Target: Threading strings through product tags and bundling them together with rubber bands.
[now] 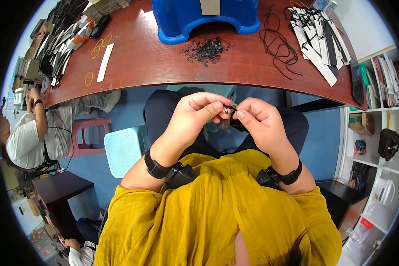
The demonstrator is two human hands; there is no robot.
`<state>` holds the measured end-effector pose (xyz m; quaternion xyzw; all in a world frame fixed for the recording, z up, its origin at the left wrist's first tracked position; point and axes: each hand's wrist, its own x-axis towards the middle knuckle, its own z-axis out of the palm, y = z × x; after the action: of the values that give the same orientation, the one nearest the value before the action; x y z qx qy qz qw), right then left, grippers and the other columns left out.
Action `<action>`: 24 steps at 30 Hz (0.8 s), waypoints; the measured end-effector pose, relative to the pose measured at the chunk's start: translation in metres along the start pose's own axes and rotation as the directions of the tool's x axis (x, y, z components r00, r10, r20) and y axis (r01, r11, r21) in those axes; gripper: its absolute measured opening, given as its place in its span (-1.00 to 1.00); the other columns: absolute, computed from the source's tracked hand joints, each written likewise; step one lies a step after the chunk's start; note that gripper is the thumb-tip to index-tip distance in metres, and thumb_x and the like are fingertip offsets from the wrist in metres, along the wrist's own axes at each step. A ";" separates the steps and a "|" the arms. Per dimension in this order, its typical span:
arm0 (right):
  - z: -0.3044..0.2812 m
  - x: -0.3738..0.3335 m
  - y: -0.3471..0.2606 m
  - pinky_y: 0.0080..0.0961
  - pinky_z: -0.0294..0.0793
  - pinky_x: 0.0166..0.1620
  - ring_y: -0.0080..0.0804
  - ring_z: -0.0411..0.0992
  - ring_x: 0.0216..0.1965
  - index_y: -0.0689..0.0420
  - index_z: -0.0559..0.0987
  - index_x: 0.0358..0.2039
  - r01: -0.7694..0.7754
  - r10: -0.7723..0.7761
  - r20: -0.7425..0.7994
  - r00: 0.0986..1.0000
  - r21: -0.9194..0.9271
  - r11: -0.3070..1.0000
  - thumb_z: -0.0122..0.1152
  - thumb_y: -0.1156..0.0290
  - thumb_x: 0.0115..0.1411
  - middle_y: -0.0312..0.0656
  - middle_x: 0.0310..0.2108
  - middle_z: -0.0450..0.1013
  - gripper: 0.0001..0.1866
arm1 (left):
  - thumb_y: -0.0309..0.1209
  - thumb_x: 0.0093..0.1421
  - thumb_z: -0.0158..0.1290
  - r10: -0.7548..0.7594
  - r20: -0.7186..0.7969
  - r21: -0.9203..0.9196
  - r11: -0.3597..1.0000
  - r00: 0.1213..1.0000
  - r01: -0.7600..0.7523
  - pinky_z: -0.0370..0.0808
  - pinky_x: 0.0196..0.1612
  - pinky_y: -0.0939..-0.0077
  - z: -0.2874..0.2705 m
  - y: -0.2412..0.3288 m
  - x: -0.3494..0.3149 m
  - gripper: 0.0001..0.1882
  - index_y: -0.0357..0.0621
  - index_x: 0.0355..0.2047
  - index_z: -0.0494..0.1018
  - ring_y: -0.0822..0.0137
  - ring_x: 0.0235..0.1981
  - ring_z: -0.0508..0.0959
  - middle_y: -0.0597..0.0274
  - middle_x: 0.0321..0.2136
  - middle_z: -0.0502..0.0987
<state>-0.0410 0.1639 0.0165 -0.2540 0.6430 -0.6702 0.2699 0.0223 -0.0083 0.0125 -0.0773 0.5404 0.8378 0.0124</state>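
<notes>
Above my lap, just short of the table's near edge, both hands pinch together at a thin black cord-like piece. My left hand has thumb and forefinger closed on one end of it. The thumb and forefinger of my right hand are closed on the other end, very near the left fingertips. Fingers cover most of the piece, so its exact shape is hard to make out. On the table ahead lies a loose pile of small black pieces, and to its right are tangled black cords.
A blue plastic stool stands on the reddish table behind the pile. White and black strips are heaped at the right; a white strip and yellow rubber bands lie left. Another person works at the far left.
</notes>
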 end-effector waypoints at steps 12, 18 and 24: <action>-0.002 -0.001 -0.001 -0.75 0.19 -0.50 -0.78 0.16 -0.56 0.24 0.46 -0.48 0.049 -0.049 0.004 0.999 -0.125 0.991 0.07 0.50 0.17 -0.44 -0.63 0.28 -0.89 | -0.49 0.25 -0.12 0.215 -0.024 0.509 0.843 0.976 -0.173 0.37 -0.41 0.68 -0.001 -0.003 -0.004 -0.87 -0.22 -0.44 0.36 0.54 -0.49 0.44 0.33 -0.51 0.43; -0.001 0.001 0.002 -0.72 0.19 -0.51 -0.77 0.16 -0.57 0.24 0.47 -0.48 0.073 -0.077 -0.021 0.997 -0.148 0.986 0.07 0.50 0.16 -0.42 -0.65 0.27 -0.89 | -0.38 0.30 -0.18 0.221 0.093 0.449 0.861 0.971 -0.239 0.32 -0.43 0.72 -0.002 -0.002 -0.007 -0.82 -0.16 -0.43 0.30 0.55 -0.51 0.41 0.35 -0.51 0.38; -0.002 0.008 0.000 -0.74 0.18 -0.48 -0.77 0.16 -0.54 0.22 0.46 -0.48 0.063 -0.066 -0.031 0.997 -0.093 0.994 0.04 0.49 0.19 -0.45 -0.62 0.27 -0.88 | -0.54 0.23 -0.13 0.162 0.008 0.268 0.950 0.987 -0.158 0.40 -0.37 0.64 -0.005 -0.001 0.000 -0.96 -0.22 -0.32 0.32 0.50 -0.45 0.43 0.29 -0.47 0.41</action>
<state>-0.0483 0.1597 0.0160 -0.2754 0.6690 -0.6526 0.2252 0.0229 -0.0121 0.0094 -0.0367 0.6532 0.7548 -0.0490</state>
